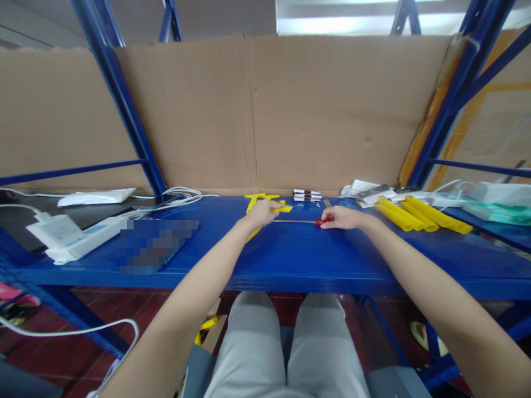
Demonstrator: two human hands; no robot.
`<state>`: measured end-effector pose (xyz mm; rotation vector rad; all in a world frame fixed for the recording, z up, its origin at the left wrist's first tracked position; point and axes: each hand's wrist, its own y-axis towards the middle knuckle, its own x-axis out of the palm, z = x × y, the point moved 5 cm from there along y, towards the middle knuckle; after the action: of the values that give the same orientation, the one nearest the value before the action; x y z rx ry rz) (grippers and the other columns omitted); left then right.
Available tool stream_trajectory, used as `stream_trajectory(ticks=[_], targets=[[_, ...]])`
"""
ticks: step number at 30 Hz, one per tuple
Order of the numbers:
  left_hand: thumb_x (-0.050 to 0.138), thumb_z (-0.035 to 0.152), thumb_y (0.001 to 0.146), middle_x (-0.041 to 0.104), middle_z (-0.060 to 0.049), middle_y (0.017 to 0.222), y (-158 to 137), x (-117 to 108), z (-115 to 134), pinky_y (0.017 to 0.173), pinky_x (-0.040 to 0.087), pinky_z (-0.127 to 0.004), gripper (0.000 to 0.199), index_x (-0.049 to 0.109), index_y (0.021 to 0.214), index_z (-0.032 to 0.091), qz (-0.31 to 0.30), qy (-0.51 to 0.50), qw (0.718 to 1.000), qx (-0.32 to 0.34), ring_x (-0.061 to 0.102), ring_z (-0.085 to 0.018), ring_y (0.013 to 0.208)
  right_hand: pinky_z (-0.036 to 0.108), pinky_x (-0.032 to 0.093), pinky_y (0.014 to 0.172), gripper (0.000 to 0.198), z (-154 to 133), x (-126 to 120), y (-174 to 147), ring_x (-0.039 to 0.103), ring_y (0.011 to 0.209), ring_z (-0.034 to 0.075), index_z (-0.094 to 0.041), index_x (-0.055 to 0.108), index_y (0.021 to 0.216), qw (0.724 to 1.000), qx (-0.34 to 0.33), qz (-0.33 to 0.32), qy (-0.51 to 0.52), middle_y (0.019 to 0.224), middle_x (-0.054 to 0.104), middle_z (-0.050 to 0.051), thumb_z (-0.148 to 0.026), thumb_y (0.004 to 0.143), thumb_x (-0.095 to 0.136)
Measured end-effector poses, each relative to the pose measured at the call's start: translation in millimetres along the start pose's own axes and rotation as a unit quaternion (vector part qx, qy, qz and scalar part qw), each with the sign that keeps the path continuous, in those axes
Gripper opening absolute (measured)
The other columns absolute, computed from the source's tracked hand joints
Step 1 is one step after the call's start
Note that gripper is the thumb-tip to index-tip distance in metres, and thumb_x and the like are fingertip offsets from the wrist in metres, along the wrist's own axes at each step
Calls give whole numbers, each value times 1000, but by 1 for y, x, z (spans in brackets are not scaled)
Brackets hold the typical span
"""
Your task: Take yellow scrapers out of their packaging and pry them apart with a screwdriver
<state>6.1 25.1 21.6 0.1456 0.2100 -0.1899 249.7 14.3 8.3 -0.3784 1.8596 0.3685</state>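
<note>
— Grey-trousered legs (253, 337) fill the bottom middle of the head view. What's above them?
— At centre frame, the left hand (264, 213) is mostly closed over a yellow piece (286, 208), index finger stretched along it.
— And the right hand (343, 217)?
— Just right of centre, fingers pinched round a red-handled screwdriver (318, 222), its shaft pointing left, towards the left hand.

The screwdriver shaft (296, 221) is shiny metal, the backboard (332, 110) matt cardboard
</note>
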Motion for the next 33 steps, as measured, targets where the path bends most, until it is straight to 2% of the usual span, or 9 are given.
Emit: stream_trajectory(ticks=[1, 3, 6, 9, 15, 18, 22, 27, 33], targets=[[66, -3, 67, 72, -5, 74, 0, 1, 1, 74, 50, -24, 34, 77, 90, 19, -9, 83, 996, 17, 68, -18, 87, 27, 46, 68, 23, 0, 0, 0, 62, 78, 19, -17, 68, 85, 1000, -3, -1, -6, 86, 70, 7, -36, 75, 62], [65, 3, 72, 74, -7, 84, 0, 4, 3, 83, 50, -31, 37, 74, 105, 19, -27, 281, 957, 62, 67, -21, 93, 28, 46, 68, 21, 2, 1, 0, 62, 77, 20, -17, 67, 85, 1000, -10, 2, -17, 88, 69, 7, -36, 76, 60], [63, 8, 76, 75, -8, 95, -2, 8, 6, 91, 46, -37, 40, 71, 113, 19, -32, 408, 907, 100, 66, -25, 98, 28, 46, 68, 18, 8, 0, 0, 61, 77, 20, -19, 64, 86, 999, -8, 22, -35, 88, 68, 8, -33, 78, 58], [60, 9, 79, 75, -8, 95, -2, 9, 10, 91, 46, -38, 38, 70, 114, 19, -27, 429, 894, 128, 65, -26, 101, 28, 45, 65, 15, 12, -3, 1, 60, 75, 20, -19, 61, 85, 998, 3, 46, -48, 85, 67, 7, -32, 79, 56], [56, 9, 82, 75, -4, 99, -1, 8, 14, 92, 48, -33, 36, 70, 113, 23, -27, 400, 900, 173, 65, -21, 106, 28, 43, 65, 13, 10, -8, -1, 59, 71, 19, -20, 58, 82, 997, -1, 67, -35, 76, 65, 5, -33, 80, 55], [56, 8, 83, 73, -4, 107, 0, 7, 14, 96, 47, -33, 37, 70, 113, 24, -5, 428, 883, 190, 65, -20, 106, 28, 44, 66, 13, 10, -11, -2, 59, 73, 19, -20, 57, 80, 996, -4, 82, -25, 79, 65, 5, -34, 79, 57], [54, 9, 84, 73, -3, 109, -2, 4, 13, 99, 45, -35, 40, 70, 115, 27, 23, 494, 851, 178, 65, -22, 106, 27, 43, 64, 14, 11, -16, -3, 58, 70, 18, -20, 57, 79, 994, -12, 106, -18, 78, 65, 5, -34, 77, 58], [50, 10, 86, 68, -6, 120, -4, 6, 8, 101, 43, -39, 49, 59, 131, 28, 8, 554, 817, 160, 61, -25, 112, 27, 43, 63, 14, 11, -18, -4, 57, 66, 18, -21, 56, 77, 995, -17, 102, -3, 72, 64, 3, -35, 77, 58], [47, 12, 89, 61, -9, 130, -4, 6, 9, 102, 41, -39, 49, 52, 136, 25, 11, 544, 822, 168, 56, -25, 120, 28, 43, 62, 19, 12, -18, -5, 57, 65, 17, -21, 55, 77, 995, -4, 97, 28, 69, 63, 3, -40, 76, 58]])
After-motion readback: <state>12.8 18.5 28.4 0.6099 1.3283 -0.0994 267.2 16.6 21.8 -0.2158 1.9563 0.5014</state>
